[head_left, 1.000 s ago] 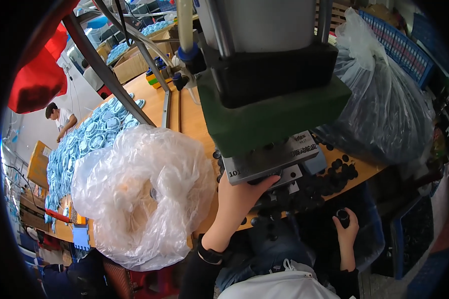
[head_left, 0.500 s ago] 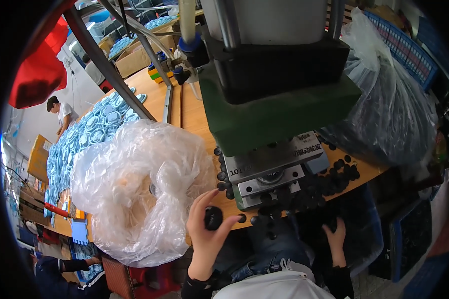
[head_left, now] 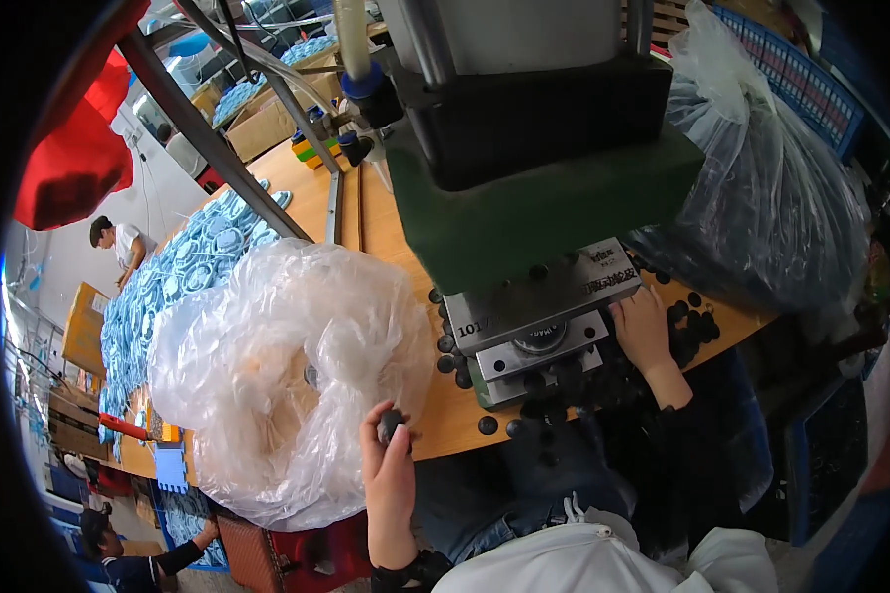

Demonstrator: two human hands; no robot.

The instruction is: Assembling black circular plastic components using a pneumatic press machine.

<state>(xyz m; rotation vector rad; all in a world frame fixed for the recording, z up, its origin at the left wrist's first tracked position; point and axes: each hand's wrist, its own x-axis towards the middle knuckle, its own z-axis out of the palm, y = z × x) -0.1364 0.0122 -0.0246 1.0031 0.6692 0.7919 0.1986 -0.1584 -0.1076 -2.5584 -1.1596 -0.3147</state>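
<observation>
My left hand (head_left: 391, 484) is raised over the table's front edge, beside the plastic bag. Its thumb and fingers close on a small round black piece (head_left: 392, 425). My right hand (head_left: 643, 331) reaches to the right side of a metal mould (head_left: 544, 311) under the press. The fingertips are partly hidden there, so what they hold, if anything, does not show. A round part (head_left: 541, 339) sits in the mould's lower plate (head_left: 542, 356). Loose black round pieces (head_left: 697, 326) lie on both sides of the mould and in front of it.
The green press head (head_left: 554, 212) hangs over the mould. A crumpled clear bag (head_left: 287, 385) covers the table's left part. Behind it is a heap of light blue pieces (head_left: 183, 257). A filled clear bag (head_left: 761, 198) stands right. Two people (head_left: 124, 242) are at the far left.
My right hand has risen from below the table edge to the mould's right side. My left hand has moved slightly left and down, turning the black piece.
</observation>
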